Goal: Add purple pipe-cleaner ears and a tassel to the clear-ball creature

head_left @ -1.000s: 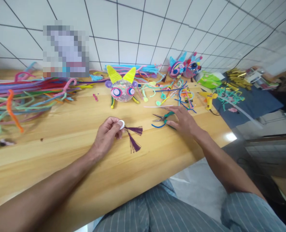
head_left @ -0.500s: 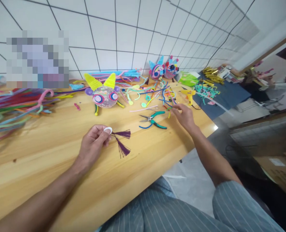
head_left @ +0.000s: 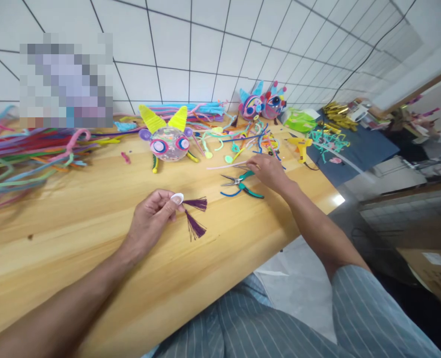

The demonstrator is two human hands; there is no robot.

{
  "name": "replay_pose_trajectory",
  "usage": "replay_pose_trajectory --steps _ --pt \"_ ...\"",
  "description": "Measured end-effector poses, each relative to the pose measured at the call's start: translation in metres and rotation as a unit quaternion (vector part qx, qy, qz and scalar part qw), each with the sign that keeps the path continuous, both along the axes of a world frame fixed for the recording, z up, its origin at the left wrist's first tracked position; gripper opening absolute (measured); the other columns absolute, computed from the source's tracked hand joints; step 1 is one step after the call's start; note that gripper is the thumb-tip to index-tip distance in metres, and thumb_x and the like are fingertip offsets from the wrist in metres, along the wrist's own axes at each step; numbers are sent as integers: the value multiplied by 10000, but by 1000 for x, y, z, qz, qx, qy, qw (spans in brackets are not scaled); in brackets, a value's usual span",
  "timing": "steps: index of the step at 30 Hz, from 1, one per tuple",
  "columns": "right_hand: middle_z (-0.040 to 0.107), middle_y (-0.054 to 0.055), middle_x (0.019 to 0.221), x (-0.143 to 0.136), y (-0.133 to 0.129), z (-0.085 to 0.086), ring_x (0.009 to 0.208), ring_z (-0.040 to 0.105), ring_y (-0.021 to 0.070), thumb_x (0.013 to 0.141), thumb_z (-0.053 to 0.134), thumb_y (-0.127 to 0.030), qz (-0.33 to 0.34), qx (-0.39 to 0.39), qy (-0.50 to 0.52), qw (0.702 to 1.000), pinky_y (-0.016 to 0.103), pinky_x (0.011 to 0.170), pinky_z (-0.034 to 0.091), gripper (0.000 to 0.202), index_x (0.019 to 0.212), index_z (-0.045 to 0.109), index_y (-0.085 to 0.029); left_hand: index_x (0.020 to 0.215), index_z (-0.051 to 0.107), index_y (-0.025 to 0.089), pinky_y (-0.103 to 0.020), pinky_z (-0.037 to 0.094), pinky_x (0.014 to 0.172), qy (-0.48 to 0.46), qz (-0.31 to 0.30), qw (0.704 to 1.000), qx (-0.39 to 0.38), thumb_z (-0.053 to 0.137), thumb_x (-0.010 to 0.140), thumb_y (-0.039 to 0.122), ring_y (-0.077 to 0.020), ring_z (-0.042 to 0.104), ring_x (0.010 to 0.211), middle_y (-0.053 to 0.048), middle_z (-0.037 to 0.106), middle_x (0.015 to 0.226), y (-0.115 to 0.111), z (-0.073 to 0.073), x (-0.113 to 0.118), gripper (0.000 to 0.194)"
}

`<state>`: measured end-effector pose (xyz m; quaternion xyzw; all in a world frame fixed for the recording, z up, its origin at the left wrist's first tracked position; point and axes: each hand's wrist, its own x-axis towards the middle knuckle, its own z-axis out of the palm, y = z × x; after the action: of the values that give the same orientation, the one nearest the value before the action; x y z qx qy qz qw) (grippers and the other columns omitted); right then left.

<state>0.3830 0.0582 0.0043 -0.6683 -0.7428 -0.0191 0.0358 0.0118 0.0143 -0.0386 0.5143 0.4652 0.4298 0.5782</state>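
Observation:
My left hand (head_left: 155, 214) pinches a small white disc (head_left: 177, 199) over the table. Two dark purple tassels (head_left: 195, 226) hang from the disc and spread to its right. My right hand (head_left: 267, 170) reaches over the wooden table, its fingertips together at the handle of the green pliers (head_left: 242, 185) and the end of a pale pink strip (head_left: 225, 166). What those fingertips grip, if anything, is too small to make out. A blue stem (head_left: 230, 194) lies beside the pliers. Behind them stands a clear round figure (head_left: 170, 144) with yellow horns and pink-and-blue eyes.
Colourful pipe cleaners (head_left: 30, 149) are heaped at the left. Two decorated figures (head_left: 252, 107) stand by the tiled wall. A yellow glue gun (head_left: 301, 147) lies at the right, near green scraps (head_left: 328, 141) and the table's right edge.
My right hand has moved left, from the coloured scraps to the pliers and pink strip. My left hand still pinches the white disc. The whole view has shifted slightly.

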Motion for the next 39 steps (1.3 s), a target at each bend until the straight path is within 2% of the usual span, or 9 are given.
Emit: replay_pose_trajectory --steps 4,10,16,19,24,30,35,39 --pt "791 161 1166 -6 14 4 1098 717 288 1040 570 -220 -9 -63 -49 997 359 882 497 250 1079 812 -171 879 668 203 -254 469 577 -5 3 1000 -9 854 835 574 -118 556 557 -13 746 722 0 2 0 418" --pt "772 139 1205 2 24 9 1097 705 273 957 704 -233 -7 -130 -85 988 310 819 467 217 1160 772 -198 889 637 205 -257 467 564 -1 10 1000 3 824 847 593 -118 553 556 -14 747 742 0 3 1 434" --pt "755 141 1174 9 31 12 1061 704 271 971 639 -214 29 -179 -98 979 300 779 438 147 1051 759 -182 909 614 210 -261 487 560 8 15 1000 11 810 853 590 -121 571 564 -31 780 816 1 4 3 431" --pt "753 134 1172 13 31 14 1080 700 253 973 617 -182 49 -189 -91 977 290 805 442 144 1018 754 -181 923 622 209 -257 490 574 8 7 1000 18 812 859 581 -120 577 577 -23 772 813 1 2 2 423" --pt "755 118 1216 25 24 16 1136 690 236 955 623 -146 50 -178 -73 980 275 868 450 172 1080 737 -178 916 642 199 -261 480 601 10 -7 1000 19 805 870 584 -114 565 579 -14 757 796 1 -1 1 420" --pt "790 81 1156 37 19 13 1081 706 224 975 623 -173 40 -172 -65 982 272 854 451 149 1073 733 -200 930 652 200 -257 470 614 13 -12 1000 14 799 880 588 -111 564 597 -7 756 809 2 -4 0 418" --pt "781 114 1141 35 22 10 1062 702 235 1014 634 -259 35 -172 -76 982 283 854 456 137 1077 727 -181 910 657 199 -262 470 609 21 -13 1000 16 805 869 596 -115 558 593 -8 749 791 1 -3 0 426" --pt "757 149 1201 30 23 5 1127 687 248 1053 565 -230 38 -179 -97 978 293 903 456 169 1073 715 -156 917 656 200 -265 475 607 19 -11 1000 10 801 870 600 -120 563 602 -15 754 801 1 -1 1 428"
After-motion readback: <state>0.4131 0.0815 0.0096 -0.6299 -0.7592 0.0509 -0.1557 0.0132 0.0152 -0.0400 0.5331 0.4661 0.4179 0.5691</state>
